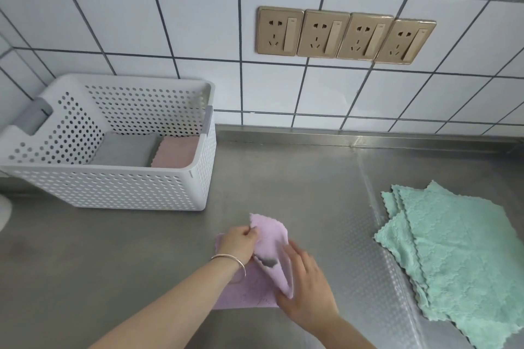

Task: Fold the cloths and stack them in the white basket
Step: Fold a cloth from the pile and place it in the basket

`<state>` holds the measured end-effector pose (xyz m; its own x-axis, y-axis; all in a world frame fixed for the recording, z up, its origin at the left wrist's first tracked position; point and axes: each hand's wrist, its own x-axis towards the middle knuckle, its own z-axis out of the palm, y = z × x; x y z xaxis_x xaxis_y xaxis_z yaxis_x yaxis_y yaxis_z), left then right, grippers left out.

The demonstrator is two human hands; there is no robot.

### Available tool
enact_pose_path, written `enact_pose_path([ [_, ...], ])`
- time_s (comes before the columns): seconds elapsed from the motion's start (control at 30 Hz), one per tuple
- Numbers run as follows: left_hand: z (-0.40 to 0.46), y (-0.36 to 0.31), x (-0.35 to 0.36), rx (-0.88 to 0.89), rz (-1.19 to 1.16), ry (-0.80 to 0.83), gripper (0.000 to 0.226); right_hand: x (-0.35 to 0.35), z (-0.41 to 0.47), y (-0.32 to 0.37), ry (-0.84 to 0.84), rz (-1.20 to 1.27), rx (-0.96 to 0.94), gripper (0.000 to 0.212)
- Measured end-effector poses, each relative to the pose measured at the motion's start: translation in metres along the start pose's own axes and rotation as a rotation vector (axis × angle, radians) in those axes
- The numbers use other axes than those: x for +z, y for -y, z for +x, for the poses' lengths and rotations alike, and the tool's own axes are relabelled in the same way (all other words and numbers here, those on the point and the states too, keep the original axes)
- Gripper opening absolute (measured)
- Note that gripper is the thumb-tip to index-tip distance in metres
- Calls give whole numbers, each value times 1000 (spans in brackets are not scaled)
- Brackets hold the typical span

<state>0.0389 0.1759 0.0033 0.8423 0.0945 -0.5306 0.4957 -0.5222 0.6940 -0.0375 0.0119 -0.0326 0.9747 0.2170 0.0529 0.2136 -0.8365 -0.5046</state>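
A lilac cloth (pixel 269 238) lies on the steel counter in front of me, partly lifted. My left hand (pixel 239 244), with a bangle on its wrist, pinches the cloth's far corner and holds it raised. My right hand (pixel 307 289) rests on the cloth's right side, with a fold of the fabric draped over its thumb side. The white perforated basket (pixel 124 187) stands at the back left and holds a folded grey cloth (pixel 127 150) and a folded pink cloth (pixel 177 151) side by side. A pile of mint green cloths (pixel 459 261) lies flat on the right.
The steel counter (pixel 297 178) runs to a white tiled wall at the back. Several gold wall sockets (pixel 346 35) sit above the counter. A white rounded object (pixel 4 212) shows at the left edge.
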Motion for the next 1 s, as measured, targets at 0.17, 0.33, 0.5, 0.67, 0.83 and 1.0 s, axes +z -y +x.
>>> enact_pose_path([
  [0.17, -5, 30, -17, 28, 86, -116, 47, 33, -16, 0, 166, -173, -23, 88],
  [0.33, -3, 60, -22, -86, -105, -143, 38, 47, -12, 3, 251, -263, -66, 86],
  [0.5, 2, 83, -17, -174, -216, -178, 30, 53, -10, -1, 226, -307, -90, 90],
  [0.67, 2, 86, -17, -173, -147, -208, 23, 59, -9, 1, 157, -350, -156, 88],
  [0.83, -2, 87, -19, -172, -6, -260, 22, 64, -11, 0, 107, -353, -196, 87],
  [1.0, 2, 86, -21, -158, 8, -277, 23, 60, -6, 2, 99, -353, -202, 89],
])
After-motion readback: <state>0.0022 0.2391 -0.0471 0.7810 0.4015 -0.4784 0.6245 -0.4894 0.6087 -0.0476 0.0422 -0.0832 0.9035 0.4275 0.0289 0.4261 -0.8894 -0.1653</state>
